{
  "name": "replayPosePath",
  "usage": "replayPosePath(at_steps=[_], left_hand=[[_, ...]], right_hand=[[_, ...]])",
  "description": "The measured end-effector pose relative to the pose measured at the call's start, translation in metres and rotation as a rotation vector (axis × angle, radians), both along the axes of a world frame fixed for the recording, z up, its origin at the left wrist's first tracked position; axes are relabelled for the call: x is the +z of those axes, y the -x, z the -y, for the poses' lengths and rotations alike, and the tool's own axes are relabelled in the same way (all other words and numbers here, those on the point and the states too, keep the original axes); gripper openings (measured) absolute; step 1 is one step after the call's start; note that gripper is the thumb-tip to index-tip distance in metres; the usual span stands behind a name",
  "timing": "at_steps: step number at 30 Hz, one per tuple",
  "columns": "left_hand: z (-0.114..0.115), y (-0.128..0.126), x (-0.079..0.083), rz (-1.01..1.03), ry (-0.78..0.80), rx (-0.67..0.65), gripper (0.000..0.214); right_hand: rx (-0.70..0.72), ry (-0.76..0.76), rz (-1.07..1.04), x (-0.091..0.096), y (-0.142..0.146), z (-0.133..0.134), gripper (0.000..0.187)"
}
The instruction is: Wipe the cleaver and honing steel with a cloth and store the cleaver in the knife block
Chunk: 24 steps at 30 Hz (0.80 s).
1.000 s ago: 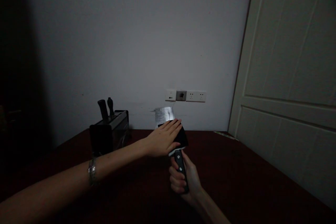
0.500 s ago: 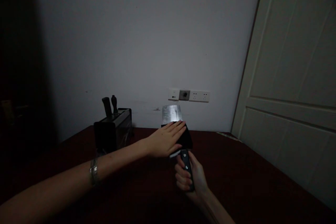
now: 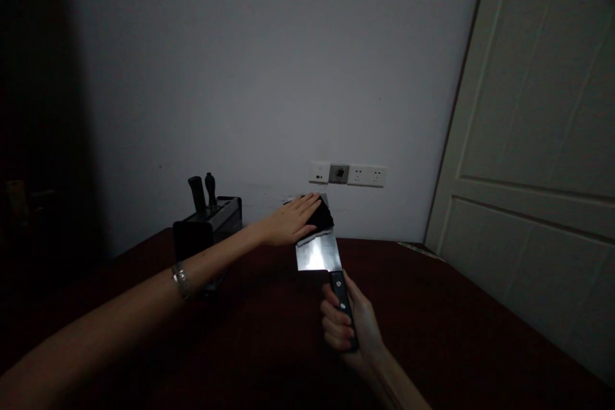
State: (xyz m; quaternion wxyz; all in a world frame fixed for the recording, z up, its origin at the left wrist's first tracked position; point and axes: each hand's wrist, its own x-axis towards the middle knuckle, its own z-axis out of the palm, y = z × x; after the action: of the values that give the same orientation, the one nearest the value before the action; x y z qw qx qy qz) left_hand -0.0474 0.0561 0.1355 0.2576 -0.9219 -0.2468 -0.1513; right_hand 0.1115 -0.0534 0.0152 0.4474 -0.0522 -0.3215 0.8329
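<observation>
My right hand (image 3: 348, 320) is closed round the black riveted handle (image 3: 342, 298) of a cleaver, whose broad shiny blade (image 3: 318, 252) points away from me. Across the far part of that blade lies a black cloth (image 3: 323, 216) with a pale edge. My left hand (image 3: 294, 218) rests flat on top of the cloth, fingers stretched out. The palm-side contact is hidden. The near part of the blade, by the handle, shows bare metal; only a bit of the far end shows beyond the fingers.
A dark knife block (image 3: 209, 221) with two black handles (image 3: 202, 191) sticking up stands on the dark red table (image 3: 269, 333), left of my hands. Behind is a pale wall with sockets (image 3: 366, 175). A white panelled door (image 3: 523, 218) stands at the right.
My left hand and the black cloth have slid away from me along the blade, from near the handle to the far end. The right hand and cleaver stay almost still.
</observation>
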Motion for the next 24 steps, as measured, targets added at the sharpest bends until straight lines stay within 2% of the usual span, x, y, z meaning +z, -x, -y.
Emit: replayPosePath(at_steps=[3,5,7,11,13,15,20,22,24], left_hand=[[0.028,-0.006,-0.013,-0.068,-0.005,-0.096,0.061],[0.032,-0.006,-0.015,-0.089,-0.003,-0.119,0.061],[0.021,-0.001,-0.010,-0.070,0.003,-0.087,0.061],[-0.015,0.014,0.004,0.033,0.019,0.062,0.063],[-0.018,0.016,0.005,0.042,0.015,0.078,0.062],[-0.004,0.012,-0.003,0.012,0.000,0.031,0.062],[0.051,-0.010,-0.025,-0.095,-0.009,-0.144,0.065],[0.053,-0.014,-0.022,-0.108,-0.001,-0.156,0.063],[0.039,-0.013,-0.013,-0.084,0.004,-0.115,0.062]], right_hand=[[-0.023,-0.008,-0.011,0.002,-0.004,0.000,0.042],[-0.010,-0.014,-0.009,0.002,-0.004,0.001,0.042],[0.021,-0.019,-0.010,0.001,-0.001,0.002,0.041],[0.071,-0.014,-0.002,-0.002,0.005,0.003,0.043],[0.070,-0.010,0.007,-0.002,0.006,0.002,0.043],[0.055,-0.015,0.007,-0.002,0.004,0.000,0.042],[-0.001,-0.026,-0.001,0.000,-0.002,-0.001,0.040],[-0.005,-0.016,0.012,0.000,-0.001,0.001,0.040],[0.018,-0.007,0.030,-0.001,0.003,0.002,0.042]])
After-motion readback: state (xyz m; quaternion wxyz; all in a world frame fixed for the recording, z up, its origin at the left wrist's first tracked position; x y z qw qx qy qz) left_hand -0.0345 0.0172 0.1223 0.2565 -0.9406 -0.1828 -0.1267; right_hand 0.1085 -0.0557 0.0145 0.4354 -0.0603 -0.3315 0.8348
